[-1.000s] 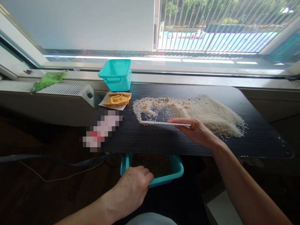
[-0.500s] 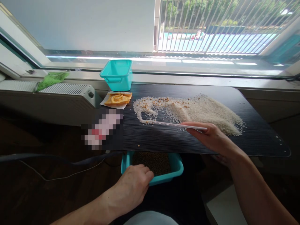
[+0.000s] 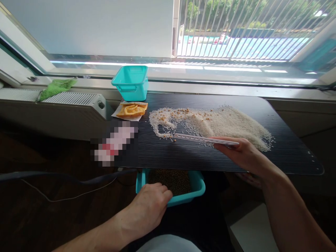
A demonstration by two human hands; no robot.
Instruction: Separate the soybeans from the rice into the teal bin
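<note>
My left hand [image 3: 151, 204] is closed over the near left rim of a teal plastic tub [image 3: 196, 189] below the table's front edge. Small brown grains [image 3: 173, 182] cover the tub's inside. In my right hand [image 3: 244, 152] is a long, flat white plastic strip with slots [image 3: 195, 138], held by one end and pointing left. Its far tip is beside the left part of a spread of white rice [image 3: 228, 122]. Orange-brown grains [image 3: 186, 110] are scattered in the rice, mostly on its left side. One lies just by the strip's tip.
An upright teal tub [image 3: 131, 84] stands at the table's back left corner. In front of it, a folded yellow cloth [image 3: 132, 110] lies on white paper, with a blurred pinkish item [image 3: 117, 143] nearer. A radiator [image 3: 65, 108] with a green cloth [image 3: 56, 88] is left of the black table [image 3: 168, 155].
The white strip has shifted slightly right and tilted, so more of its slotted face shows. A grain now lies near its tip. My left hand stays on the tub.
</note>
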